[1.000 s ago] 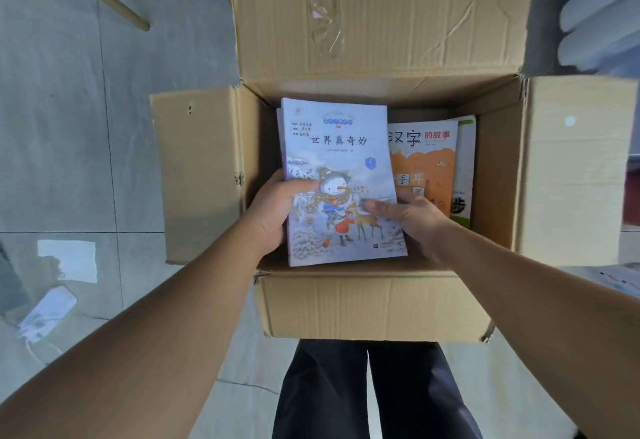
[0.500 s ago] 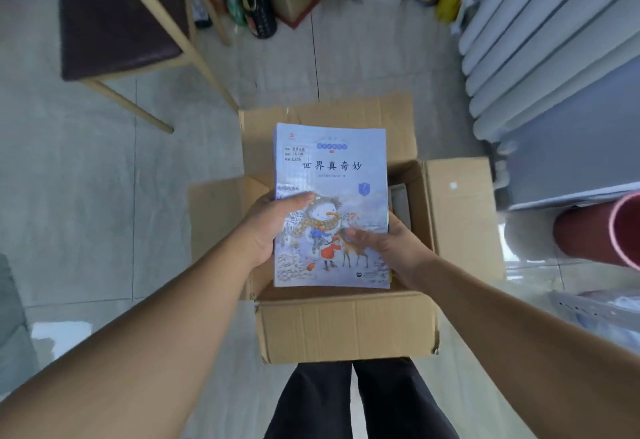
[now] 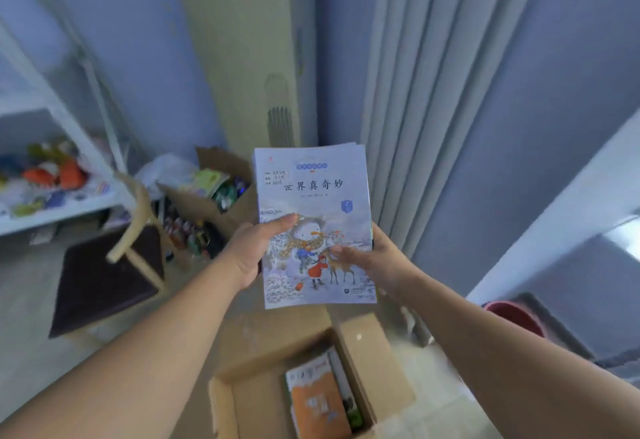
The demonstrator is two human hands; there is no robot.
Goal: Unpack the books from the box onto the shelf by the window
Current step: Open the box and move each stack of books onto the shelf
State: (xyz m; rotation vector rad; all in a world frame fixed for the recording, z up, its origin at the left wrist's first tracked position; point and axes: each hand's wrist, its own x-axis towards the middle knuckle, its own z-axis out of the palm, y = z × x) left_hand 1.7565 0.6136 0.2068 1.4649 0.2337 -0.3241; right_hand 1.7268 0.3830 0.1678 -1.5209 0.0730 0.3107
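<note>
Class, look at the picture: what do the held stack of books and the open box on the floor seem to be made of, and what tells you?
Stack of books: likely paper with glossy printed covers; thin page edges show at the top.
Box: apparently plain brown matte corrugated cardboard, with folded flaps.

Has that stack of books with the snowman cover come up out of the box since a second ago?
Yes. The stack of books, held in the left hand and right hand, was down inside the cardboard box; now it is well above it.
</note>
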